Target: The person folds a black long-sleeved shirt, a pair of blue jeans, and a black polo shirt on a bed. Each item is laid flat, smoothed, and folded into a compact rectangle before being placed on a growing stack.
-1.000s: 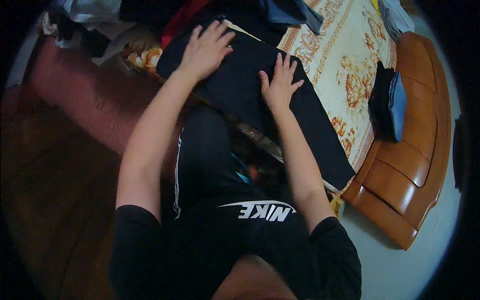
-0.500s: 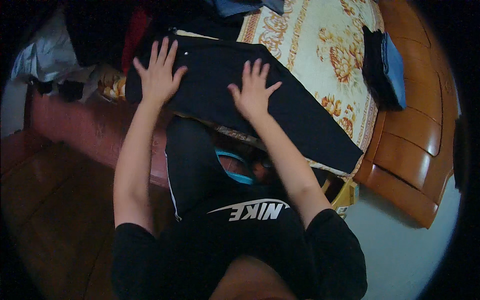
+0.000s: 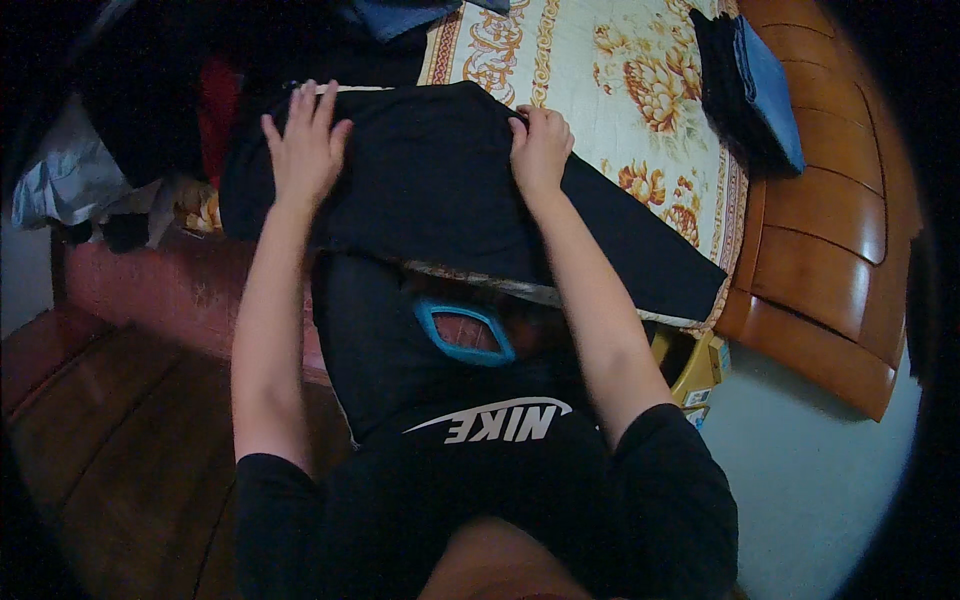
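A pair of black trousers (image 3: 430, 180), apparently doubled lengthwise, lies across the near side of the bed. Its wide end is at the left and it narrows toward the right. My left hand (image 3: 308, 150) rests on the wide end, palm down with the fingers spread. At the far edge of the trousers, around their middle, my right hand (image 3: 541, 150) has its fingers curled over the cloth and gripping that edge. Part of the edge is hidden beneath those fingers.
A floral bedspread (image 3: 660, 90) covers the bed. Folded jeans (image 3: 765, 95) lie by the brown wooden headboard (image 3: 830, 220). Other clothes, including blue denim (image 3: 395, 15) and a pale garment (image 3: 70, 185), are heaped at the far left. A blue-rimmed item (image 3: 465, 352) shows below the bed edge.
My right hand has moved right and away from me, from lying flat on the trousers to curling at their far edge. My left hand stays spread on the wide end. The view has shifted slightly.
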Available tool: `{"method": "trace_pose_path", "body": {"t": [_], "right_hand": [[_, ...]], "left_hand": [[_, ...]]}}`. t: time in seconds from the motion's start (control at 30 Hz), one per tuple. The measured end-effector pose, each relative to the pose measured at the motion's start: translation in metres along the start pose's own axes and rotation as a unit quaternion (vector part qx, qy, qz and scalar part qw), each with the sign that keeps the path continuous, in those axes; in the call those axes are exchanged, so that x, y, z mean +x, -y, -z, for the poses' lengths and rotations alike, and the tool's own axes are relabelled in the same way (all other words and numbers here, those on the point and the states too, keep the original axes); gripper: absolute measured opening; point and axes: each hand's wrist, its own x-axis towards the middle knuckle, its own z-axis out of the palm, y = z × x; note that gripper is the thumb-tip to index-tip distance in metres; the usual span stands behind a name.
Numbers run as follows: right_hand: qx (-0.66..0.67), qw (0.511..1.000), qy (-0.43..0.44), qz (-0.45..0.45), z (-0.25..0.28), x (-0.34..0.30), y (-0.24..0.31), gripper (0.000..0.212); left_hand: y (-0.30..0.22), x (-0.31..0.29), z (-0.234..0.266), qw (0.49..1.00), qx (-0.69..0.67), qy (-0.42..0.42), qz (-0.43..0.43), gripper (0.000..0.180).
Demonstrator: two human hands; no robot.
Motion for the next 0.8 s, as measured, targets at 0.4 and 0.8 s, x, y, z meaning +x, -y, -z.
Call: {"method": "trace_pose_path", "body": {"t": [0.4,0.8], "right_hand": [[-0.015,0.998,-0.024,-0.055,-0.015,0.013,-0.01,0.014],[-0.022,0.984,0.177,-0.004,-0.033,0.068,0.032,0.037]], "left_hand": [[0.038,0.011,-0.027,0.998,0.059,0.011,0.011,0.053],[0.007,-0.01,-0.02,0.997,-0.057,0.035,0.03,0.06]]}}
